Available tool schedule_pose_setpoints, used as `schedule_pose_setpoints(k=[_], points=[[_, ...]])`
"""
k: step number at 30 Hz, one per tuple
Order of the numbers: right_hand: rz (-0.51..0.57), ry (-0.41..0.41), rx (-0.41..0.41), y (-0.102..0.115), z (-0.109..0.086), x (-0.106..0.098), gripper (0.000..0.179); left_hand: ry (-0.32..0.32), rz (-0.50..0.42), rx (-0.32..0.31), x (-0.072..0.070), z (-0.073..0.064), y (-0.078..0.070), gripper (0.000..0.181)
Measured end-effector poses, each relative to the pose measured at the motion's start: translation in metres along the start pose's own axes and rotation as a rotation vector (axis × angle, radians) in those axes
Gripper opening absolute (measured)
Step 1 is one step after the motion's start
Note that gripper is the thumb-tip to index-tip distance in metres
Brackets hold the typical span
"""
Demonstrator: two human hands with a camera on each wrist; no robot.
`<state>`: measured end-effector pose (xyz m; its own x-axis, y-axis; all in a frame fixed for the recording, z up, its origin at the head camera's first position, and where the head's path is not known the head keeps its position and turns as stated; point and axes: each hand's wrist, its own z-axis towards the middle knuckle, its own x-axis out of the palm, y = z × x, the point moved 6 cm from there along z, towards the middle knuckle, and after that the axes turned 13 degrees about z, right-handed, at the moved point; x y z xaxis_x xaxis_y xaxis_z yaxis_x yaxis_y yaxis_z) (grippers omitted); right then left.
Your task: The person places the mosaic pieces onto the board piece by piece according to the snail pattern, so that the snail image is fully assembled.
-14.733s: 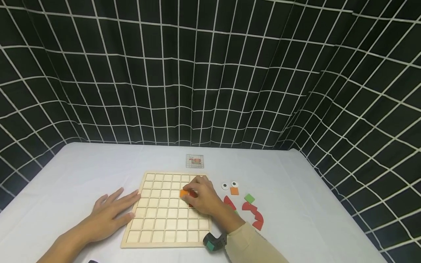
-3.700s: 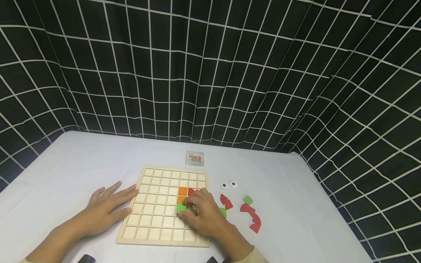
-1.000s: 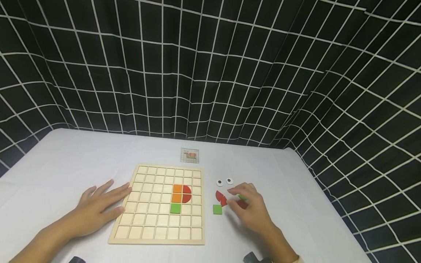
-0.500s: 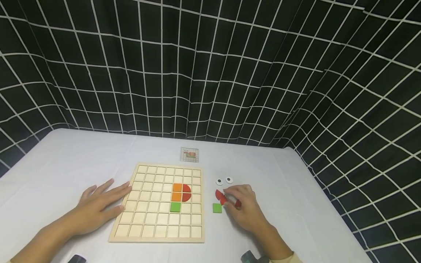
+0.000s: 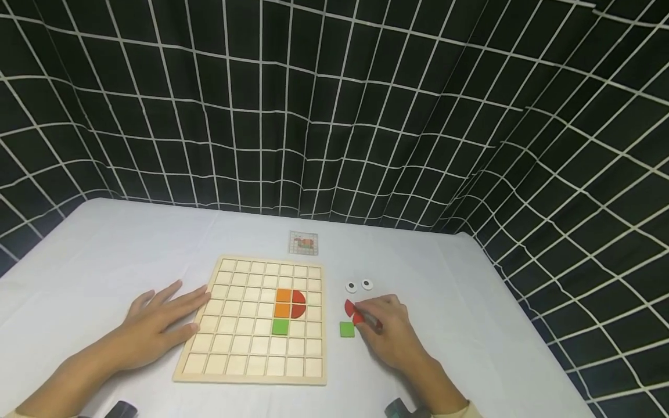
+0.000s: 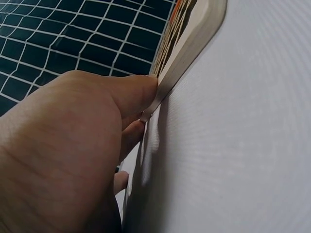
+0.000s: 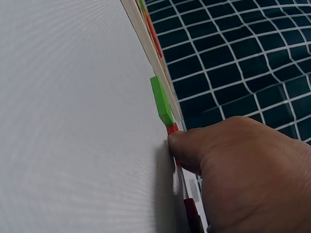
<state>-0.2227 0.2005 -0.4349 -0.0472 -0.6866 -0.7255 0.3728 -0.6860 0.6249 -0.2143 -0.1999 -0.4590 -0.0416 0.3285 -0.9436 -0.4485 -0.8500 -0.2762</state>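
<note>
In the head view my right hand (image 5: 389, 331) pinches a red quarter-circle tile (image 5: 358, 318) between thumb and fingers, just right of the wooden grid board (image 5: 245, 378). The right wrist view shows the thumb against that red tile (image 7: 172, 128), beside a green square tile (image 7: 161, 101). Another red quarter-circle tile (image 5: 349, 307) lies by the fingertips. More red shows behind the fingers, mostly hidden. My left hand (image 5: 151, 331) lies with extended fingers, its fingertips and thumb touching the board's left edge. Two orange squares (image 5: 283, 303), two red quarter-circles (image 5: 298, 304) and a green square (image 5: 280, 327) sit in the board.
Two white eye discs (image 5: 359, 285) lie above the red tiles. A small picture card (image 5: 303, 242) lies beyond the board on the white table (image 5: 502, 348). A dark gridded curtain (image 5: 334, 116) stands behind and at both sides.
Both orange squares and a green square have come to sit in the board. Within the last second my right hand moved left and its fingers closed on the red tile. My left hand stayed put.
</note>
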Motion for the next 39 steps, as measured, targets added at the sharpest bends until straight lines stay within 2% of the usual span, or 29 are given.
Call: schedule_pose_setpoints(k=[5,8,11,18,34,39], points=[[-0.043,-0.032,-0.088,0.0034,0.0,-0.0031,0.03,0.001,-0.007,-0.005,-0.0005,0.0002,-0.0007,0.051],[-0.067,-0.046,-0.11,0.0025,-0.0009,-0.0037,0.03,-0.003,-0.009,-0.003,-0.0008,0.0006,-0.0006,0.05],[-0.073,-0.04,-0.103,0.0011,-0.0017,-0.0037,0.027,-0.004,-0.007,-0.004,-0.0005,0.0013,-0.0004,0.05],[-0.069,0.027,-0.077,-0.0004,-0.0037,-0.0011,0.024,0.005,-0.005,-0.009,0.0017,0.0001,-0.0007,0.05],[0.009,0.032,-0.108,0.0037,-0.0042,-0.0013,0.024,-0.004,-0.008,0.001,-0.0021,0.0008,-0.0024,0.049],[-0.036,0.044,-0.103,0.0052,-0.0036,-0.0003,0.024,-0.011,-0.014,0.006,-0.0034,0.0004,-0.0033,0.05]])
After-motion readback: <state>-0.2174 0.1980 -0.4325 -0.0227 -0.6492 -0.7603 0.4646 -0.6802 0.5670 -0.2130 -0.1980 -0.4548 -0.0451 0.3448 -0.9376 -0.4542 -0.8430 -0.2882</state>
